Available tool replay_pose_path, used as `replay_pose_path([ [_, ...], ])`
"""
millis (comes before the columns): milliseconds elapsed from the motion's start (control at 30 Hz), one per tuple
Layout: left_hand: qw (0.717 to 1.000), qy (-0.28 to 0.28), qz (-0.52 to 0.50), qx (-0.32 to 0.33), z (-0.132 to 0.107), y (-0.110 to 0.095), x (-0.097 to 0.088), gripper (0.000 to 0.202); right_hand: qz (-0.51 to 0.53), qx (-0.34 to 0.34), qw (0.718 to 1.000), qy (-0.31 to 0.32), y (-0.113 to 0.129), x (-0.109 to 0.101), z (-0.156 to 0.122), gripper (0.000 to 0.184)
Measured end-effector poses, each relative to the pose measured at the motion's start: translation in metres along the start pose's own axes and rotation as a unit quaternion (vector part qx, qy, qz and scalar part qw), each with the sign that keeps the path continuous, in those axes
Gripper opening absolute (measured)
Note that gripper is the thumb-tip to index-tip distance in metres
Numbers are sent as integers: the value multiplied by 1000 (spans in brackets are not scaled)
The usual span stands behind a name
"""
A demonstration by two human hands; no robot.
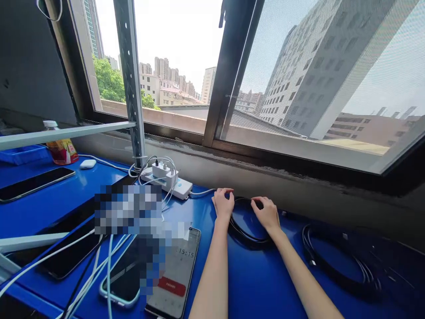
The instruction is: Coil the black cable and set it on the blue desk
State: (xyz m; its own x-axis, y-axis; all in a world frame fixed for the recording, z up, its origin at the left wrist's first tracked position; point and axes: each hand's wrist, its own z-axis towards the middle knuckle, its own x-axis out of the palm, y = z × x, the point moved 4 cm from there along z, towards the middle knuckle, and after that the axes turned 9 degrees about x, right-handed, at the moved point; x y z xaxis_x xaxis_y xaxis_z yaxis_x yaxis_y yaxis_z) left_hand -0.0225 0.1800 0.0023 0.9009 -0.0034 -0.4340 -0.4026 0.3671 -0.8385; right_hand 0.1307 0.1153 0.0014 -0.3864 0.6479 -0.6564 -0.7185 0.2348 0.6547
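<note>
A coil of black cable (pixel 248 240) lies on the blue tabletop between my two hands. My left hand (pixel 223 204) is at the coil's far left side, with its fingers curled around the cable there. My right hand (pixel 268 213) is at the far right side, thumb and forefinger pinched together on the coil's upper edge. The fingers partly hide the strands that they touch. A second coil of dark cable (pixel 327 266) rests to the right of my right forearm, with a small metal connector at its left side.
Left of my hands, a white power strip (pixel 182 188) with chargers stands by the wall. Several phones, including one showing a timer (pixel 179 266), lie nearer, with white cables (pixel 109 274) across them. A metal shelf post (pixel 130 79) rises before the window. Part of the view is pixelated.
</note>
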Motion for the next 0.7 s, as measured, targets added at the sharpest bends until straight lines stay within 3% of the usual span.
replay_pose_path([
  [167,999,-4,-48,-13,5,4,6,21,58,25,998,-20,-6,-2,3,14],
  [333,997,-23,-62,-34,7,10,4,33,122,89,988,-43,-19,-3,4,15],
  [533,997,-33,-66,-33,9,11,2,45,214,177,958,-69,-43,3,9,25],
  [700,995,-58,-78,-29,10,12,2,44,294,210,928,-85,-55,6,11,28],
])
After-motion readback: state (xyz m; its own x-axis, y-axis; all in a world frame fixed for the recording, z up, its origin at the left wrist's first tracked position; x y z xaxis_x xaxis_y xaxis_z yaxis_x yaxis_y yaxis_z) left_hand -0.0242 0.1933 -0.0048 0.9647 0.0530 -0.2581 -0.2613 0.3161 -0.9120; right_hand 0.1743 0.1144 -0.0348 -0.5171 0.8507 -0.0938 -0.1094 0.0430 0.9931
